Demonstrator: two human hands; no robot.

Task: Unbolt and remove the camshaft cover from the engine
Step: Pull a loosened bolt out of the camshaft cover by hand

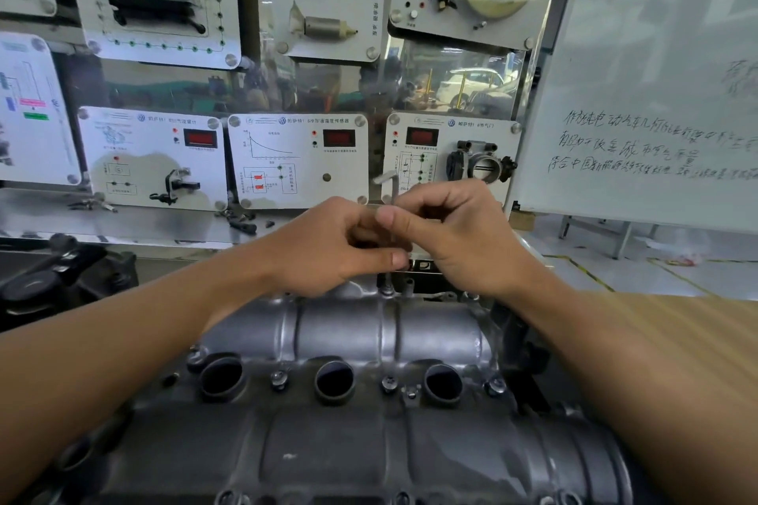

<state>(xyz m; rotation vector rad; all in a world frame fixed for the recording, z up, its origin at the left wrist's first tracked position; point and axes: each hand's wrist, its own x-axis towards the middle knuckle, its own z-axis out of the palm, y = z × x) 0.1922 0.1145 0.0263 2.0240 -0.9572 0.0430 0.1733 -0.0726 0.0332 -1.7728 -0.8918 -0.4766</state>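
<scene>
Aluminium fills the lower half of our view: the camshaft cover [369, 334] lies seated on the engine directly below us, its ribbed hump running from nine o'clock to three o'clock across the frame. Along its near side we count three round wells [334, 379], with bolt heads [389, 382] standing between and beside them. At the cover's twelve o'clock edge both hands meet over one upright bolt [386, 291]. Our right hand [463, 242] comes in from four o'clock, its grip narrow, thumb and curled fingers pinching the shaft of an L-shaped hex key [389, 187] whose short arm points toward nine o'clock above the knuckles. Our left hand [340, 246] comes in from eight o'clock, fingers curled and thumb pressed toward the lower shaft, so that its grip is also closed on the key. The key stands near vertical over that bolt; its tip appears to sit in the head, though the fingers hide the joint. At three o'clock of the cover a wood-grained counter [676, 340] shows past the right forearm. Behind, from ten to one o'clock, white training panels [297, 160] hang on a board, one of them carrying a throttle body [480, 166], and at two o'clock a whiteboard [656, 86] bears handwriting.
</scene>
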